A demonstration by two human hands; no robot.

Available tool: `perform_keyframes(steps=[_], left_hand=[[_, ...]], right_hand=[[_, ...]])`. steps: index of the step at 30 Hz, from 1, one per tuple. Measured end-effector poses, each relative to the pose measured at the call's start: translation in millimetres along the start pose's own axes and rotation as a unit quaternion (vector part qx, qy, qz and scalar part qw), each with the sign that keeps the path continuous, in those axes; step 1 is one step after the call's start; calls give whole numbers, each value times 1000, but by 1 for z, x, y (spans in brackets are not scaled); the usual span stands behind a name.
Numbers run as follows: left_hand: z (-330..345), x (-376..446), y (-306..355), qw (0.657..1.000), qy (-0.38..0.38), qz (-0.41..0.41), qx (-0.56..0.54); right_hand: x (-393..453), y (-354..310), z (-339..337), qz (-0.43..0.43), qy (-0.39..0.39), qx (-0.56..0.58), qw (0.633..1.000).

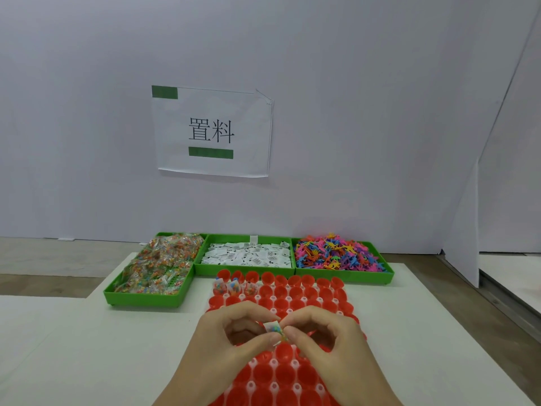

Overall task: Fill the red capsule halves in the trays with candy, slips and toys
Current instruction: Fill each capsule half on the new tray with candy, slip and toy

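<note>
A tray of red capsule halves [292,291] lies on the white table in front of me. Three halves at its far left corner hold candy packets [234,287]. My left hand [231,338] and my right hand [328,338] meet over the middle of the tray and together pinch one small candy packet [273,329] between their fingertips. Behind the tray stand three green bins: candy packets [155,268] on the left, white paper slips [248,254] in the middle, coloured plastic toys [336,253] on the right.
A white wall with a taped paper sign [212,131] rises right behind the bins. A white partition [462,244] stands at the right. The table's right edge [474,326] runs diagonally, with a brown floor strip beyond it.
</note>
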State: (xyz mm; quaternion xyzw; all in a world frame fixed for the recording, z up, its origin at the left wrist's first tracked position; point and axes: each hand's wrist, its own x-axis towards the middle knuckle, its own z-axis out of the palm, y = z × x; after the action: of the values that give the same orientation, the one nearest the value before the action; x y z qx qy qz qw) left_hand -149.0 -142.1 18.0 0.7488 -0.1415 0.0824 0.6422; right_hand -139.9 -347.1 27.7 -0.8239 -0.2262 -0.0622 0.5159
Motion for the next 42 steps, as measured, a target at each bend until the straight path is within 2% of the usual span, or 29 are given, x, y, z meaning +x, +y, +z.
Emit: perform_keyframes(steps=[4,7,12,16,19,23,26,29,32,36,39,42], left_hand=[[-4,1,2,1000,26,1,12],[-9,2,4,999,35,7,16],[-11,5,3,998,59,3,13],[-16,8,0,997,81,-14,10],[-19,9,-3,995,95,-20,22],[-19,8,-5,993,115,-23,24],[-18,8,-8,990,132,-14,40],[-16,8,-9,989,131,3,72],[-14,13,-6,985,130,28,106],[-9,38,3,978,110,61,169],[-10,68,9,971,74,67,216],[-13,93,7,964,39,63,254]], right_hand=[[14,-6,-14,-3,-26,-38,999],[51,0,-37,4,-5,-107,994],[130,37,-75,58,33,-275,959],[154,68,-82,88,15,-329,940],[155,70,-74,90,23,-300,949],[129,48,-49,47,6,-138,989],[99,21,-26,3,-89,-39,995],[75,-1,-4,-37,-167,-20,985],[69,-5,4,-71,-131,-50,988],[80,-2,-6,-73,-80,-65,992],[98,6,-12,-45,-36,-101,993],[115,17,-10,-1,-24,-118,993]])
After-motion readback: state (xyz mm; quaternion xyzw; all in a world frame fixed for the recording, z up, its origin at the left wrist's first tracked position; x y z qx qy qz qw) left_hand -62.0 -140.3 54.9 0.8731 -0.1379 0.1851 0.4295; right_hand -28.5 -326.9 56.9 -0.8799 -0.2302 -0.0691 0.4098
